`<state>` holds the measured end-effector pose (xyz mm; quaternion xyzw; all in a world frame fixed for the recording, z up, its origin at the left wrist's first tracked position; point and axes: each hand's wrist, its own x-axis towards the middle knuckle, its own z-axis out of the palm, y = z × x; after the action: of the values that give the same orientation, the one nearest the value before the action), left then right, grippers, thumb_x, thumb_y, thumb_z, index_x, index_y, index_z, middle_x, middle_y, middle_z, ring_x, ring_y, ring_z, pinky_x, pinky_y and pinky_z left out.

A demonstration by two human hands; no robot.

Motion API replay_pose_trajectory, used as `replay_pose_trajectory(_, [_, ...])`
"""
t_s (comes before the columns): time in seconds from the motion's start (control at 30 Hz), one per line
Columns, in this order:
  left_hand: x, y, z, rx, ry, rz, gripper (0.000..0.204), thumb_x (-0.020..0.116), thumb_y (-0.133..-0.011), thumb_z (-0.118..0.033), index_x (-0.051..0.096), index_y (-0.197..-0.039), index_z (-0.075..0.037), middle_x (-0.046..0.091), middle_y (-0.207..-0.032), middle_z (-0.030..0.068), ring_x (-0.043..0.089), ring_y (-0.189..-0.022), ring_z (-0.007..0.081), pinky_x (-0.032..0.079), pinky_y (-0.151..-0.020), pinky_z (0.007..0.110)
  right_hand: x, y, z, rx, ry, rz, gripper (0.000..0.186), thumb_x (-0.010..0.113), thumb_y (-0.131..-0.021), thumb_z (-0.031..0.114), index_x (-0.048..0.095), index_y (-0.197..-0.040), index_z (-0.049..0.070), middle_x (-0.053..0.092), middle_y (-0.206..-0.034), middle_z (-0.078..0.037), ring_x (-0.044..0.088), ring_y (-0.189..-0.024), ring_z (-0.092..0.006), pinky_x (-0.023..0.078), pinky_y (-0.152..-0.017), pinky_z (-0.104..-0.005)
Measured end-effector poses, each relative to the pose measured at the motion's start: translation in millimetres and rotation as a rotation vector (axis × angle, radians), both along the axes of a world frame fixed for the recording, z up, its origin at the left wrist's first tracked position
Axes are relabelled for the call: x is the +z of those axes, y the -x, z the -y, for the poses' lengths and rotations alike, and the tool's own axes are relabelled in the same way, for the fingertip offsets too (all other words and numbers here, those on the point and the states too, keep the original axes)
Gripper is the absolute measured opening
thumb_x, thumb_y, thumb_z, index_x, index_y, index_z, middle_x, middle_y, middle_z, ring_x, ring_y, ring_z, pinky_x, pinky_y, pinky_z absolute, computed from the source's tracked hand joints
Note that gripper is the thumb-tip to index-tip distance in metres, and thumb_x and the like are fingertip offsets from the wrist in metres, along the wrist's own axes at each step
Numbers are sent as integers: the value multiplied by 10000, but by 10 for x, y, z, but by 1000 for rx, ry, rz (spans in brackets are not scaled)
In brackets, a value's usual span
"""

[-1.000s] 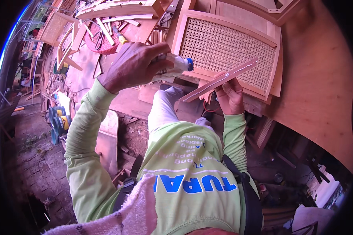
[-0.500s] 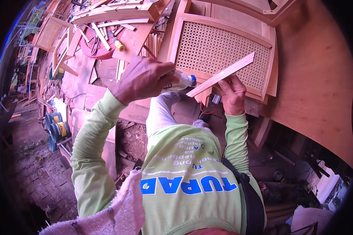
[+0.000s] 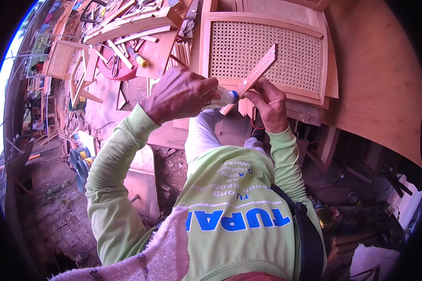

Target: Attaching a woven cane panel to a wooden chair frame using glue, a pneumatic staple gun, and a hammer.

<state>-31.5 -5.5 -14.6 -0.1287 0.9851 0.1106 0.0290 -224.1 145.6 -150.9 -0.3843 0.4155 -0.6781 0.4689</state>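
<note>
My left hand (image 3: 179, 93) is closed around a clear plastic bottle (image 3: 222, 98) with a blue cap, tipped sideways toward the right. The cap end meets the lower part of a narrow wooden strip (image 3: 261, 65), at least as seen from above; whether it truly touches cannot be told. Pinched between the thumb and fingers of my right hand (image 3: 269, 104), the strip slants up to the right. Small pale spots dot its upper face. Beyond both hands lies a wooden frame (image 3: 267, 18) filled with woven cane mesh (image 3: 286, 51).
A large brown wooden sheet (image 3: 375, 79) spans the right side. At the upper left, wooden offcuts, a yellow-handled tool (image 3: 141, 60) and a red woven round piece (image 3: 103, 70) lie on the bench. Dark buckets (image 3: 82, 166) stand on the floor at left.
The bottle has moved slightly right, bringing its cap up to the strip. My right hand has tilted the strip steeper, and its pale-spotted face now shows.
</note>
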Motion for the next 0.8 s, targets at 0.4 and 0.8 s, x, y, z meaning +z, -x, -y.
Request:
replay_pose_trajectory(0.4, [216, -219, -45, 105, 33, 22, 274, 742, -944, -322, 618, -845, -98, 637, -636, 124, 634, -554, 363, 446, -510, 482, -254, 61, -7, -8, 3, 156, 246, 615, -1034, -31, 660, -1275, -33, 737, -1196, -137, 698, -1126, -210, 546, -1043, -360])
replay_pose_trajectory(0.8, [360, -152, -17, 74, 41, -71, 300, 741, -942, -343, 599, -829, -105, 627, -617, 130, 629, -549, 366, 453, -516, 484, -256, -17, -8, 13, 9, 282, 273, 611, -1040, -23, 650, -1310, -34, 732, -1194, -142, 719, -1098, -235, 591, -1025, -382])
